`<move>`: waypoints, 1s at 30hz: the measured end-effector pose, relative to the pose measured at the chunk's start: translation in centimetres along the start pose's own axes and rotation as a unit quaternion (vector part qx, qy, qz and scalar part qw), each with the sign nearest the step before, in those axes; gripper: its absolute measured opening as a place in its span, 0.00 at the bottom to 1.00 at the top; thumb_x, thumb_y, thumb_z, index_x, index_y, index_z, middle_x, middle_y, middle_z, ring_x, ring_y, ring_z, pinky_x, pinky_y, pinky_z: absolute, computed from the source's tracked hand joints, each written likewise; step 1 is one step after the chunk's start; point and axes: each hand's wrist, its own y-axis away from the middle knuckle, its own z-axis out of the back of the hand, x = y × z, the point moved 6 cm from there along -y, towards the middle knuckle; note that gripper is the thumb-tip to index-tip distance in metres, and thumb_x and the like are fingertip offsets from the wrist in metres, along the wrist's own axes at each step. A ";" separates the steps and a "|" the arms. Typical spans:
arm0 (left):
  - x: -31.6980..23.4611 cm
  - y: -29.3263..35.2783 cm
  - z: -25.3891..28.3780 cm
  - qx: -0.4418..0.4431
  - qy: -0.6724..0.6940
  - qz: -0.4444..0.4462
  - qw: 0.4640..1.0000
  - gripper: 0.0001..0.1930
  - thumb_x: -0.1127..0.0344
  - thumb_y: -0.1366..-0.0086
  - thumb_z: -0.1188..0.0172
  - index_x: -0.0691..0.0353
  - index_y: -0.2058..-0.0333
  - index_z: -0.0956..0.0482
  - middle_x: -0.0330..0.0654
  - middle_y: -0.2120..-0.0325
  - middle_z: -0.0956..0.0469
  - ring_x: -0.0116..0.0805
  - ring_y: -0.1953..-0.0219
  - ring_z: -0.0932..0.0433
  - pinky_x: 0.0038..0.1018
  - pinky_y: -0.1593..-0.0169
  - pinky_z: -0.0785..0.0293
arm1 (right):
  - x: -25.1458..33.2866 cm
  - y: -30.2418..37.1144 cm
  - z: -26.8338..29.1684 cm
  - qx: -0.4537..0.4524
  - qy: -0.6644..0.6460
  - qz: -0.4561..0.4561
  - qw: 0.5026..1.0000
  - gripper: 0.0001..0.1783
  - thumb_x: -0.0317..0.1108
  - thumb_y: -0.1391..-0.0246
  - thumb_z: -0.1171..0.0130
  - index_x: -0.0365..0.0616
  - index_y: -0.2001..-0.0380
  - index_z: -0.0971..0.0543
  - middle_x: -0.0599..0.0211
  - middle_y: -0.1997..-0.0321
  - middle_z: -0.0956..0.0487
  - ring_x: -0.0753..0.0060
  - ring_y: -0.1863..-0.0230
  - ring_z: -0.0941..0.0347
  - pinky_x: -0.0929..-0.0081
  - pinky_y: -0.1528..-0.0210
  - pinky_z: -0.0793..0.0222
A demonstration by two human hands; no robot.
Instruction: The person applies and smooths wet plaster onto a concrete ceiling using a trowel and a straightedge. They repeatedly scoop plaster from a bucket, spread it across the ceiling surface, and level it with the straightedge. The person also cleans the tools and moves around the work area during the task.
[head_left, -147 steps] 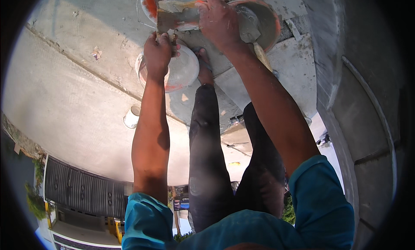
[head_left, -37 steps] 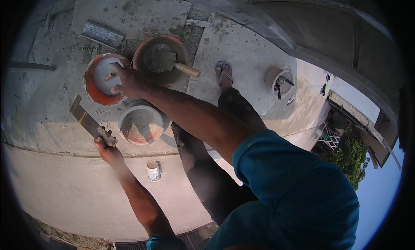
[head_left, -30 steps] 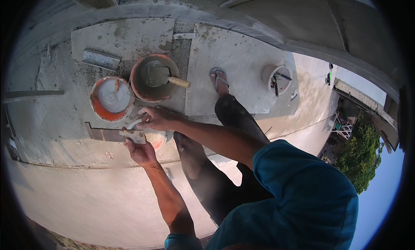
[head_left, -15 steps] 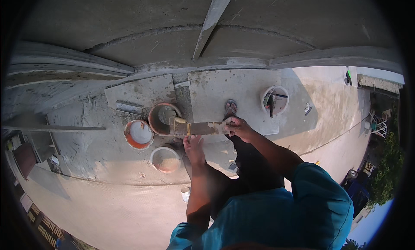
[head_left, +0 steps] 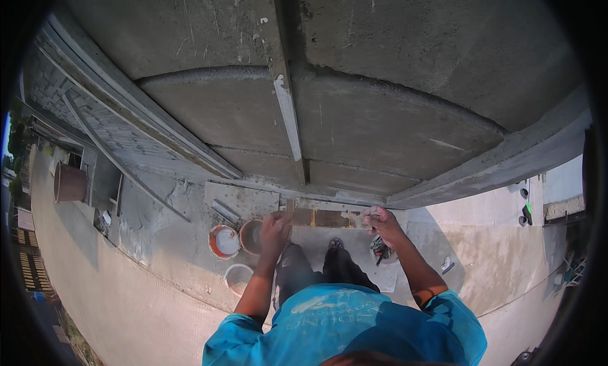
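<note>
A long, flat, mortar-stained board, brown with grey patches and a yellowish band, is held level in front of me. My right hand is closed around its right end. At its left end my left hand has its fingers curled against the edge, the fingertips partly hidden. The grey wall rises beyond the board, with a narrow upright strip standing against it.
To the left on the ground are an orange-rimmed bucket with pale contents, another round bucket and a pale tub. A bucket of tools stands by my right arm. A long bar leans at the left.
The view has tilted up toward the wall. Both hands have moved farther forward with the board, the left hand shifting to its left end.
</note>
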 end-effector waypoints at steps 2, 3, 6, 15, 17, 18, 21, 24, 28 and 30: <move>-2.3 -3.2 1.8 -0.030 -0.047 -0.026 0.998 0.19 0.77 0.54 0.30 0.53 0.61 0.14 0.42 0.58 0.20 0.48 0.56 0.21 0.40 0.50 0.23 | 4.9 1.4 -0.7 0.021 -0.002 0.092 0.995 0.19 0.33 0.41 0.33 0.50 0.47 0.23 0.70 0.58 0.22 0.80 0.61 0.27 0.77 0.63 0.28; -3.7 -4.9 2.9 -0.054 -0.028 -0.047 0.997 0.19 0.77 0.54 0.30 0.52 0.61 0.13 0.41 0.59 0.20 0.47 0.55 0.21 0.41 0.49 0.24 | 7.7 3.0 -1.3 0.030 -0.001 0.137 0.990 0.20 0.32 0.41 0.32 0.50 0.46 0.23 0.68 0.58 0.22 0.79 0.60 0.26 0.76 0.61 0.27; -8.1 -10.9 7.0 -0.116 0.008 -0.132 0.984 0.19 0.77 0.56 0.30 0.50 0.62 0.13 0.39 0.62 0.20 0.46 0.55 0.21 0.40 0.50 0.24 | 18.3 8.8 -5.0 -0.084 0.243 0.292 0.921 0.22 0.30 0.43 0.33 0.47 0.45 0.23 0.62 0.53 0.24 0.70 0.56 0.25 0.71 0.54 0.26; -27.7 -27.7 24.0 -0.311 0.055 -0.483 0.817 0.15 0.74 0.50 0.27 0.56 0.61 0.14 0.40 0.66 0.16 0.39 0.61 0.17 0.33 0.58 0.23 | 40.2 23.8 -8.8 -0.437 0.405 0.698 0.398 0.19 0.24 0.48 0.34 0.53 0.52 0.20 0.53 0.48 0.25 0.58 0.52 0.25 0.63 0.48 0.28; -31.5 -31.1 27.0 -0.357 0.065 -0.528 0.768 0.14 0.72 0.46 0.27 0.56 0.59 0.13 0.39 0.66 0.15 0.39 0.61 0.16 0.32 0.59 0.23 | 44.0 26.4 -8.6 -0.428 0.384 0.749 0.329 0.14 0.23 0.42 0.36 0.48 0.53 0.20 0.58 0.52 0.22 0.61 0.53 0.24 0.65 0.49 0.27; -33.4 -32.6 28.5 -0.376 0.066 -0.548 0.744 0.14 0.71 0.45 0.27 0.56 0.58 0.13 0.39 0.66 0.14 0.39 0.61 0.16 0.32 0.59 0.22 | 45.9 27.3 -8.6 -0.433 0.363 0.772 0.291 0.13 0.23 0.41 0.36 0.46 0.53 0.20 0.61 0.55 0.20 0.64 0.53 0.24 0.66 0.49 0.27; -38.6 -35.5 32.4 -0.415 0.033 -0.594 0.688 0.14 0.75 0.45 0.27 0.58 0.59 0.13 0.39 0.64 0.13 0.36 0.58 0.17 0.31 0.52 0.19 | 52.0 29.4 -9.2 -0.432 0.321 0.822 0.187 0.15 0.24 0.42 0.33 0.48 0.52 0.18 0.65 0.59 0.18 0.70 0.55 0.23 0.70 0.52 0.26; -42.2 -38.4 35.9 -0.384 0.082 -0.590 0.706 0.06 0.72 0.43 0.31 0.60 0.65 0.13 0.47 0.62 0.15 0.42 0.57 0.17 0.34 0.53 0.21 | 56.8 31.7 -10.4 -0.451 0.361 0.806 0.127 0.13 0.26 0.43 0.33 0.51 0.54 0.16 0.68 0.56 0.18 0.71 0.54 0.22 0.71 0.53 0.24; -44.9 -39.8 38.0 -0.425 -0.062 -0.570 0.701 0.08 0.71 0.42 0.33 0.62 0.63 0.12 0.48 0.66 0.14 0.40 0.62 0.15 0.32 0.55 0.20 | 59.3 33.4 -11.7 -0.527 0.403 0.748 0.026 0.14 0.28 0.37 0.41 0.42 0.49 0.21 0.58 0.54 0.18 0.59 0.55 0.21 0.67 0.54 0.25; -45.4 -39.5 37.4 -0.430 -0.082 -0.551 0.711 0.09 0.70 0.41 0.34 0.63 0.62 0.12 0.47 0.66 0.13 0.40 0.62 0.15 0.31 0.56 0.20 | 59.6 33.1 -12.1 -0.545 0.392 0.741 0.014 0.16 0.28 0.36 0.43 0.39 0.46 0.22 0.57 0.56 0.18 0.57 0.58 0.21 0.66 0.55 0.26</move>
